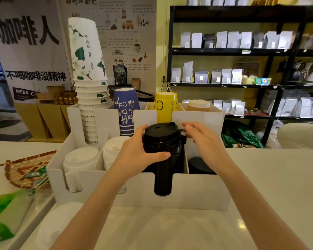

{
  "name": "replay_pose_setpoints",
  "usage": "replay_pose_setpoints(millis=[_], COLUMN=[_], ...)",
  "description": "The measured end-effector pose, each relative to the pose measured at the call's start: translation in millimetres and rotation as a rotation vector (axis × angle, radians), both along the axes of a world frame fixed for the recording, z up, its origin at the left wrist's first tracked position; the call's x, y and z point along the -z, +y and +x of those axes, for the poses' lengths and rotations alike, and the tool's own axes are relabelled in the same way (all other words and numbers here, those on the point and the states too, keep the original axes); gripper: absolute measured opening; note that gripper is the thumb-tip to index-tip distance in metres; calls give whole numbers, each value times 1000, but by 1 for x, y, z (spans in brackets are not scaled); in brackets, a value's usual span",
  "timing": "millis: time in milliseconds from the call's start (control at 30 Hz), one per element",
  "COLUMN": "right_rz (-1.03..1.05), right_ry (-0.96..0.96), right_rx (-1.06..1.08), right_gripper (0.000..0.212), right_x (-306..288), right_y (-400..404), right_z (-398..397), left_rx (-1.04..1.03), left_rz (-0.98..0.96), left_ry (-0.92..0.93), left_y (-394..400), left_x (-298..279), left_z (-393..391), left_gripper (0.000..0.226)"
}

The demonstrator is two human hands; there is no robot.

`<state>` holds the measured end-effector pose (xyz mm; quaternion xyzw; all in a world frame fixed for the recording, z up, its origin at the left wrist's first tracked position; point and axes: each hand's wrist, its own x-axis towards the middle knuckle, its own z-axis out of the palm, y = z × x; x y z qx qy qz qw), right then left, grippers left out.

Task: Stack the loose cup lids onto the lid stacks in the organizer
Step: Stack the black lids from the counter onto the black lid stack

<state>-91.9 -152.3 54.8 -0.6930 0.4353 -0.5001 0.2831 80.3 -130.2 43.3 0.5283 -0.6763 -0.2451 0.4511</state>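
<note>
between both hands stands the black lid stack (163,156) in the organizer (188,190); left hand (141,152) grasps it, right hand (201,138) open-fingered just beside.

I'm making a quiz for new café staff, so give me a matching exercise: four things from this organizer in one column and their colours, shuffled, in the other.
Things:
1. Lid stack held by the left hand
2. Cup stack with "coffee" lettering
3. Lid stack at the front left
4. Cup stack behind the held lids

Colours:
A. white
B. yellow
C. black
D. blue

Pairs: black lids 1-C; blue cups 2-D; white lids 3-A; yellow cups 4-B.
</note>
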Motion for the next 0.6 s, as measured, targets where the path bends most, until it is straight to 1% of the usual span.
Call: replay_pose_setpoints(millis=[100, 267, 533, 600], right_rz=[69, 98, 65, 33], right_ry=[-18, -35, 27, 68], right_rx=[-58, -67, -35, -18], right_gripper=[21, 21, 20, 23], right_x=[4, 7, 6, 5], right_y=[-4, -8, -5, -4], right_z=[2, 0, -1, -1], left_rx=[-7, -24, -4, 27], left_rz=[-51, -102, -128, -103], left_ry=[-2, 16, 2, 22], left_y=[1, 2, 3, 3], left_x=[0, -1, 0, -1], left_z=[-2, -4, -7, -5], left_gripper=[81, 81, 68, 60])
